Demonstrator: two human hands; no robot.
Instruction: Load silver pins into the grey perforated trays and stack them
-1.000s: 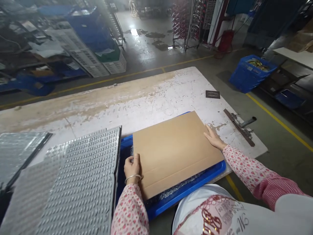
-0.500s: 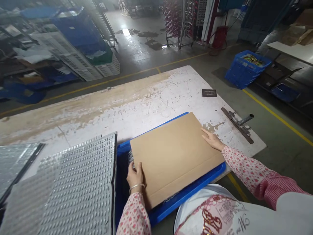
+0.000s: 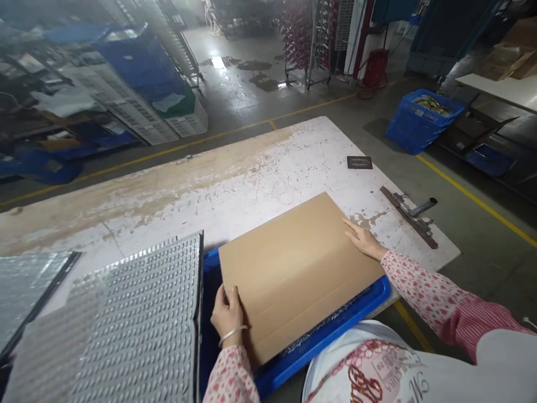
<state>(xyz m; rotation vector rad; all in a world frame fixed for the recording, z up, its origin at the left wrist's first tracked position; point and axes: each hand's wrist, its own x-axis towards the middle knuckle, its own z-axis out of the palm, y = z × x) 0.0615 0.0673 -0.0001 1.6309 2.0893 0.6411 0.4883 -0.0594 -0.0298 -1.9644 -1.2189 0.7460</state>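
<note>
A flat brown cardboard sheet (image 3: 293, 271) lies over a blue plastic tray (image 3: 335, 330) at the near edge of a worn white table (image 3: 235, 179). My left hand (image 3: 226, 316) grips the sheet's left near edge, fingers curled over it. Over at the sheet's right edge, my right hand (image 3: 363, 240) rests flat with its fingers stretched out. Small shiny parts show in the tray under the sheet's near edge.
A stack of silver dimpled trays (image 3: 126, 324) lies to the left of the blue tray. A dark plate (image 3: 359, 162) and a metal bar tool (image 3: 413, 215) lie at the table's right end. A blue crate (image 3: 422, 120) stands on the floor to the right.
The cardboard sheet has shifted slightly left and forward over the tray, now hiding the tray's far rim. My left hand slid nearer along its edge; my right hand stayed at the right edge.
</note>
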